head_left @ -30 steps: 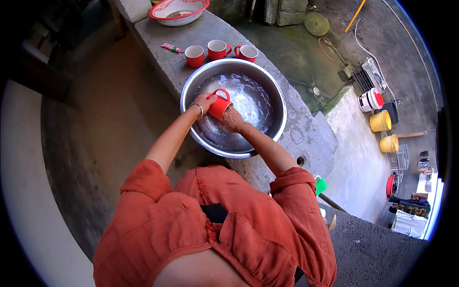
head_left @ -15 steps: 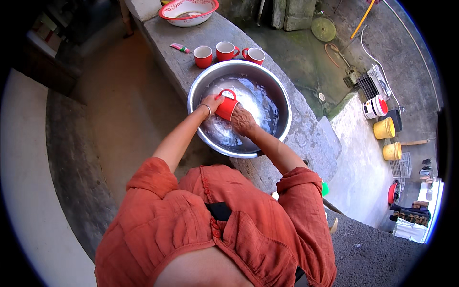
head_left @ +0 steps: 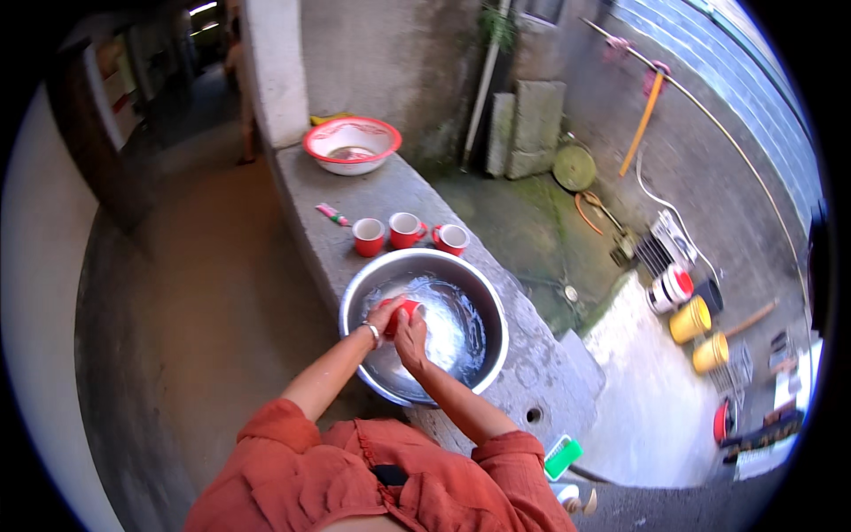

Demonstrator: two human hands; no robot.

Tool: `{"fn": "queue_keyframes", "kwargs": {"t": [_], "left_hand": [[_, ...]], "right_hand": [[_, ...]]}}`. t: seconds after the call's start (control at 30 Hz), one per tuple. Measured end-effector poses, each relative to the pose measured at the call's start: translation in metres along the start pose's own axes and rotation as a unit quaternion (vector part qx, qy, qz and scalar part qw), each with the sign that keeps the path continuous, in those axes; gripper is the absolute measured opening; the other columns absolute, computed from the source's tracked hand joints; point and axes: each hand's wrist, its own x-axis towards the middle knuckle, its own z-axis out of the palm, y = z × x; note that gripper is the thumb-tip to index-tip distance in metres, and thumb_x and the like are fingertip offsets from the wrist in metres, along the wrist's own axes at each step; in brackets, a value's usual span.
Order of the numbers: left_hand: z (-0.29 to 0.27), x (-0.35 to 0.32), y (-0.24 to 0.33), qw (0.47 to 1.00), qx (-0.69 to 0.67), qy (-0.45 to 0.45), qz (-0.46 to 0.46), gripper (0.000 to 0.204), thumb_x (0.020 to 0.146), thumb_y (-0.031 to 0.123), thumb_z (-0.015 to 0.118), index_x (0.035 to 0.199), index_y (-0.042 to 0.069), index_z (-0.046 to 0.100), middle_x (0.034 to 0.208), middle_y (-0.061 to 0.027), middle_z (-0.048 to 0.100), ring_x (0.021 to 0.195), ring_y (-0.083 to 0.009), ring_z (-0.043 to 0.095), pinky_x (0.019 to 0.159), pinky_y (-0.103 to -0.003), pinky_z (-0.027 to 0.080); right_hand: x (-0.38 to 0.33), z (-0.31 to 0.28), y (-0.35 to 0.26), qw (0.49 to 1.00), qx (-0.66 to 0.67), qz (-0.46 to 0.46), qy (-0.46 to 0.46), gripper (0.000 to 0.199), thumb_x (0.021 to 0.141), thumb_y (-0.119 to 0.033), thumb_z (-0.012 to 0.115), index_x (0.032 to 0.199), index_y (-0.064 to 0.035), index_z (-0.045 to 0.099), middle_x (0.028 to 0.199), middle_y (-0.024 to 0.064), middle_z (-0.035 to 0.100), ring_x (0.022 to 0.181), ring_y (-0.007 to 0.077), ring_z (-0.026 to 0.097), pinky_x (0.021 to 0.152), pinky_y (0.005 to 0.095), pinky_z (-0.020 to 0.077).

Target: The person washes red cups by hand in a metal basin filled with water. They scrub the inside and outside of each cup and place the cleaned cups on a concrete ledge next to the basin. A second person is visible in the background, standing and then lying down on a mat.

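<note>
Over the water in a stainless steel basin point(head_left: 489, 310), a red mug point(head_left: 405, 316) is held between my two hands. My left hand point(head_left: 383, 314), with a bracelet at the wrist, grips the mug from its left. Against its right and near side, my right hand point(head_left: 411, 342) is closed, partly hiding the mug. Three more red mugs with white insides stand in a row just beyond the basin: one on the left point(head_left: 368, 239), one in the middle point(head_left: 406, 232) and one on the right point(head_left: 450, 239).
The basin rests on a concrete ledge point(head_left: 541, 368). A pink and green tube point(head_left: 332, 215) lies beside the mugs, and a red-rimmed enamel basin point(head_left: 353, 167) sits at the far end. A green brush-like item point(head_left: 562, 457) is near right. Buckets point(head_left: 690, 319) stand farther right.
My view has tilted up, so the basin and mugs appear lower. The held mug has been turned, and its handle no longer shows. My right hand has shifted from its opening to its side.
</note>
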Motion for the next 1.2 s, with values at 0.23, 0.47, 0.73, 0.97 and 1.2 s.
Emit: {"fn": "queue_keyframes", "kwargs": {"t": [0.23, 0.47, 0.73, 0.97, 1.2], "left_hand": [[0.018, -0.032, 0.032, 0.997, -0.012, -0.030, -0.066, 0.052, 0.074, 0.054, 0.057, 0.110, 0.017, 0.051, 0.099, -0.0054, 0.060, 0.083, -0.0190, 0.060, 0.061, -0.036, 0.053], [0.022, -0.023, 0.004, 0.927, 0.218, 0.194, 0.235, 0.053, 0.067, 0.047, 0.070, 0.099, 0.006, 0.058, 0.093, -0.0104, 0.061, 0.083, -0.0192, 0.059, 0.074, -0.031, 0.047], [0.006, -0.040, 0.030, 0.928, 0.323, 0.017, 0.186, 0.074, 0.066, 0.059, 0.064, 0.118, 0.011, 0.045, 0.103, -0.0106, 0.054, 0.098, -0.0233, 0.053, 0.083, -0.034, 0.044], [0.034, -0.044, 0.035, 0.914, 0.304, 0.150, 0.225, 0.075, 0.060, 0.061, 0.066, 0.102, -0.001, 0.057, 0.096, -0.0183, 0.061, 0.088, -0.0265, 0.060, 0.075, -0.034, 0.047], [0.012, -0.045, 0.026, 0.981, 0.064, 0.181, 0.033, 0.068, 0.063, 0.058, 0.067, 0.096, -0.001, 0.057, 0.081, -0.0134, 0.062, 0.059, -0.0225, 0.062, 0.046, -0.034, 0.050]], "right_hand": [[0.010, -0.048, 0.005, 0.851, -0.294, -0.415, -0.128, 0.029, 0.084, -0.024, 0.050, 0.101, -0.0008, 0.054, 0.097, 0.0145, 0.057, 0.100, 0.0286, 0.051, 0.092, 0.0426, 0.0323], [0.011, -0.005, -0.015, 0.954, 0.262, 0.141, -0.034, 0.031, 0.091, -0.026, 0.043, 0.106, 0.0004, 0.052, 0.091, 0.0086, 0.058, 0.083, 0.0161, 0.055, 0.073, 0.0292, 0.0449], [0.012, -0.023, -0.001, 0.972, 0.225, 0.044, -0.060, 0.032, 0.092, -0.023, 0.041, 0.106, 0.0035, 0.053, 0.096, 0.0110, 0.058, 0.085, 0.0168, 0.056, 0.075, 0.0295, 0.0453], [0.000, -0.012, -0.033, 0.979, 0.202, -0.007, -0.018, 0.042, 0.094, -0.034, 0.033, 0.110, 0.0017, 0.048, 0.094, 0.0113, 0.057, 0.085, 0.0208, 0.056, 0.075, 0.0310, 0.0439], [0.042, -0.091, 0.059, 0.795, -0.389, -0.383, -0.264, 0.018, 0.073, -0.003, 0.049, 0.090, -0.0034, 0.052, 0.091, 0.0176, 0.050, 0.090, 0.0333, 0.049, 0.074, 0.0412, 0.0406]]}}
